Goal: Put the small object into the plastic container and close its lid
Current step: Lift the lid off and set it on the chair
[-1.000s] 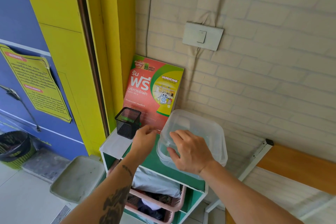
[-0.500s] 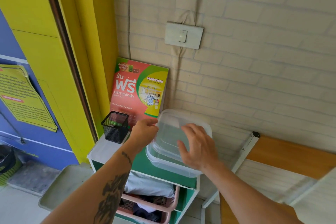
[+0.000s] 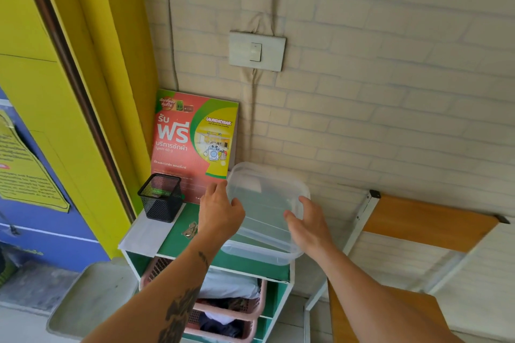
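A clear plastic container (image 3: 260, 256) sits on the green top of a small shelf unit (image 3: 172, 242). Its clear lid (image 3: 264, 192) is tilted up off the base, far edge raised toward the wall. My left hand (image 3: 220, 213) grips the lid's left edge. My right hand (image 3: 308, 227) holds the lid's right edge, thumb on its face. A small metal object (image 3: 190, 230) lies on the green top just left of my left wrist, outside the container.
A black mesh pen cup (image 3: 161, 198) stands at the shelf's back left, with a red and green poster board (image 3: 193, 142) leaning on the brick wall behind. Pink baskets of clothes (image 3: 237, 312) fill the shelves below. A folded wooden table (image 3: 426, 223) leans at the right.
The lid has come up off the container and now tilts toward the wall. My right hand slid from the lid's top to its right edge; my left hand closed on the left edge.
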Demonstrator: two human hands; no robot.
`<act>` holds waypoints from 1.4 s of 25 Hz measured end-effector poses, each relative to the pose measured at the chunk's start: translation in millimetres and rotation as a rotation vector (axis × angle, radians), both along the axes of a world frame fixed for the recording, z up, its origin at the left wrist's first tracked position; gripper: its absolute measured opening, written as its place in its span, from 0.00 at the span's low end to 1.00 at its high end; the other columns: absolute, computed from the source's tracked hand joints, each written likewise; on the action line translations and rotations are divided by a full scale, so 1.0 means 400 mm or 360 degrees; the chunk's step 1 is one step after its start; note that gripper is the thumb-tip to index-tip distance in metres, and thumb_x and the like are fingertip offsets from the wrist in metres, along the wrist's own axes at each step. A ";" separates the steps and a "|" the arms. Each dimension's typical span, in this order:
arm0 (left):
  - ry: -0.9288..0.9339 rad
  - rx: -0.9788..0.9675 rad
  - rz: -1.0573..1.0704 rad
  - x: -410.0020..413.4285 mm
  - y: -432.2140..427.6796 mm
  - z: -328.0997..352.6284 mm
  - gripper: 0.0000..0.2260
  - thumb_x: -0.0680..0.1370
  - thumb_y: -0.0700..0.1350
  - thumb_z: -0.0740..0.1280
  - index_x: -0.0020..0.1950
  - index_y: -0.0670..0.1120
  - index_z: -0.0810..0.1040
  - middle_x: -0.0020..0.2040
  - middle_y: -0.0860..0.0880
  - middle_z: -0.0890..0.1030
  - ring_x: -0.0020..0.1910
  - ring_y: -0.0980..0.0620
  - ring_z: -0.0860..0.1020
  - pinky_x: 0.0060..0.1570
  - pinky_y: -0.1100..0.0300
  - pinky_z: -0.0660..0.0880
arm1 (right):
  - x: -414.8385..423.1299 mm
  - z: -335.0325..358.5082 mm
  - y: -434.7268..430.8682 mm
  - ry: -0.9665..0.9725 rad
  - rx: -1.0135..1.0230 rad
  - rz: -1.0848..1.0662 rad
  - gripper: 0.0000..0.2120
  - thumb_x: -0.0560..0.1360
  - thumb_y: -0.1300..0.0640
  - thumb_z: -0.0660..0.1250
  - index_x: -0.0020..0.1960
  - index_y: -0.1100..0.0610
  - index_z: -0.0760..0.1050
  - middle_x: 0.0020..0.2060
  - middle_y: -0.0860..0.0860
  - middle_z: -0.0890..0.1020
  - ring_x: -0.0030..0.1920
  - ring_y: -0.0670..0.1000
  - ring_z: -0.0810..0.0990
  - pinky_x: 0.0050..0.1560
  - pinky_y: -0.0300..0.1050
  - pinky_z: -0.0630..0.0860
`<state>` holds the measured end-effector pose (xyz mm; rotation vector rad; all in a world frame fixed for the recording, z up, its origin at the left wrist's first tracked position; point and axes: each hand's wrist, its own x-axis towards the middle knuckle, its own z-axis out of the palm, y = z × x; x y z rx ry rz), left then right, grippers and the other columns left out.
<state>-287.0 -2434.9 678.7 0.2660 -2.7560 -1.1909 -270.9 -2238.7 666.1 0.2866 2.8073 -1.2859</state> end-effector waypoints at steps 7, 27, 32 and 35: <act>0.0394 -0.0042 -0.0066 0.043 0.078 0.016 0.23 0.78 0.38 0.58 0.73 0.43 0.65 0.67 0.44 0.71 0.60 0.41 0.72 0.60 0.46 0.71 | 0.058 0.035 0.033 0.0320 0.0345 -0.0121 0.30 0.80 0.46 0.59 0.79 0.52 0.56 0.80 0.55 0.49 0.79 0.57 0.52 0.73 0.55 0.60; -0.0306 -0.0404 -0.0461 0.394 0.795 -0.111 0.23 0.76 0.43 0.60 0.72 0.44 0.64 0.67 0.47 0.70 0.62 0.46 0.71 0.63 0.51 0.74 | 0.461 -0.144 0.759 -0.0087 0.0624 -0.0140 0.30 0.80 0.47 0.56 0.78 0.57 0.57 0.79 0.58 0.51 0.77 0.59 0.56 0.71 0.52 0.64; -0.0644 -0.0455 -0.0580 0.404 0.907 -0.249 0.26 0.72 0.39 0.62 0.71 0.46 0.65 0.66 0.47 0.71 0.63 0.45 0.68 0.64 0.49 0.73 | 0.494 -0.278 0.875 -0.0297 0.0581 -0.0124 0.32 0.78 0.46 0.60 0.78 0.56 0.57 0.79 0.56 0.51 0.77 0.58 0.57 0.71 0.53 0.66; -0.0778 -0.0409 -0.0647 0.377 0.954 -0.378 0.27 0.72 0.37 0.61 0.71 0.46 0.65 0.65 0.48 0.71 0.63 0.46 0.68 0.63 0.50 0.72 | 0.481 -0.409 0.918 -0.0406 0.0567 -0.0176 0.30 0.78 0.47 0.61 0.77 0.55 0.58 0.78 0.54 0.51 0.76 0.57 0.59 0.68 0.52 0.68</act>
